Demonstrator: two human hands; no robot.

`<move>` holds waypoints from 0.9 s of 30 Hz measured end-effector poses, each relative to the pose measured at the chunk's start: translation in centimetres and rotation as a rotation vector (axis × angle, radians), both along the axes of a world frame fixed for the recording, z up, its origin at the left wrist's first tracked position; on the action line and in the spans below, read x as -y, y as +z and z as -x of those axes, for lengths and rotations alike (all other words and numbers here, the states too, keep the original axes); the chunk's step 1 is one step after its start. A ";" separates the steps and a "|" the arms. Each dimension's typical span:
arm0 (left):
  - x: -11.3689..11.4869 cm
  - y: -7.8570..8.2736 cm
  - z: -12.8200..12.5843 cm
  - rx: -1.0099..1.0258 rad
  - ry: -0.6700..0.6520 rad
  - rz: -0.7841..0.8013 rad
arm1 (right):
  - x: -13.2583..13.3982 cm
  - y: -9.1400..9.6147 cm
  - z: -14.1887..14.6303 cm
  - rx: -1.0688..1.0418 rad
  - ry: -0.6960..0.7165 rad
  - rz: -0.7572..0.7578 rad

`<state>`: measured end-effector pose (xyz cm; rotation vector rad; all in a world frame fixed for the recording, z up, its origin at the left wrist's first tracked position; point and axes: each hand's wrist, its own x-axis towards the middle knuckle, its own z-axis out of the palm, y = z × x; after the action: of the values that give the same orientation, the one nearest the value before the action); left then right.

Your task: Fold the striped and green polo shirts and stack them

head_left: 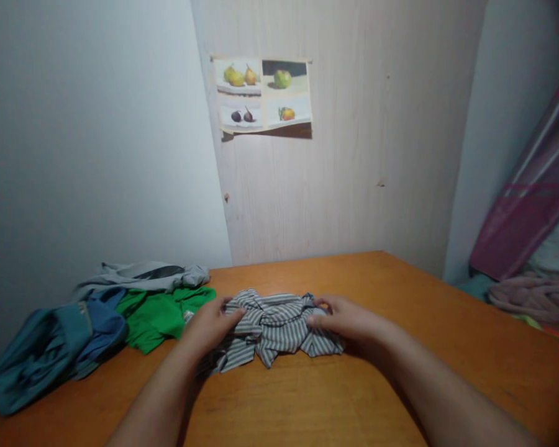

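striped cloth [282, 329] is bunched over table [307, 410], 6 o'clock from view centre. left hand [210, 324] grasps its 9 o'clock end, right hand [347, 320] its 3 o'clock end, probably for even control. green cloth [153, 316] lies off at 9 o'clock, likely leaving hands room.

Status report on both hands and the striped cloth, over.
Left hand and right hand on striped cloth, one at each side. Cloth bunched up on table. Nearest other item: green cloth, close by left hand.
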<state>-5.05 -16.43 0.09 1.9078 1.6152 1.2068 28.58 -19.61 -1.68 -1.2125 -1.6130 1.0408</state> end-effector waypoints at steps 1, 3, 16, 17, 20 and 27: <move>0.0 -0.2 0.1 -0.064 -0.029 0.020 | 0.2 -0.2 -0.1 0.096 0.057 -0.019; -0.1 -0.4 0.3 -0.218 -0.039 0.045 | 0.3 -0.5 -0.3 0.291 0.086 -0.048; 2.3 4.0 -0.6 0.644 0.180 -0.348 | -1.4 3.3 -3.3 -0.413 -0.588 -0.460; 2.7 4.4 -0.9 0.692 0.170 -0.363 | -1.4 3.6 -3.8 -0.467 -0.647 -0.482; 3.5 4.9 -1.6 0.807 0.065 -0.354 | -1.3 4.1 -4.9 -0.645 -0.660 -0.473; 2.9 4.5 -1.8 0.913 -0.131 -0.316 | -1.4 4.0 -4.5 -0.837 -0.361 -0.353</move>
<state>-3.23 -19.34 4.59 1.2341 0.8296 1.9552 33.06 -18.26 2.37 -0.6484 -0.8314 0.8176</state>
